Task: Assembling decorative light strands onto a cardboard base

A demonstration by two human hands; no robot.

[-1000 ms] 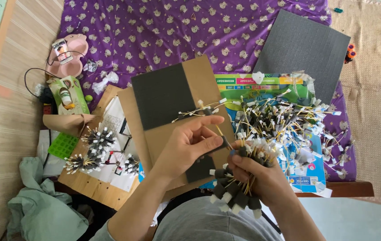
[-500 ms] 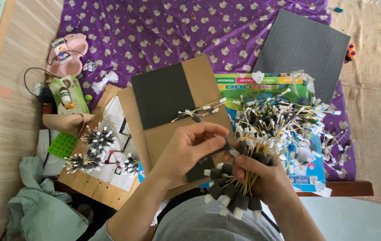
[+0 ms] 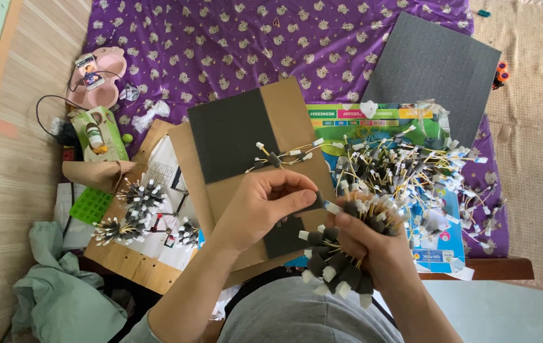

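The bundle of little wires [image 3: 347,254] with black foam sleeves and white tips sat low in the middle, in the right hand [image 3: 373,244], which was closed tight around it. On the left, three smaller bundles [image 3: 141,213] lay on a wooden board [image 3: 131,263]. The left hand [image 3: 265,206] pinched one black-sleeved wire [image 3: 319,203] touching the bundle. On the right lay a big pile of loose wires [image 3: 405,171].

i hold a thick bunch of thin yellow wires with black foam sleeves and white plug ends [image 3: 347,254], its ends splayed out like a brush above the cardboard. i pinch one black-sleeved, white-tipped wire end [image 3: 323,204] level, touching the bunch's top.
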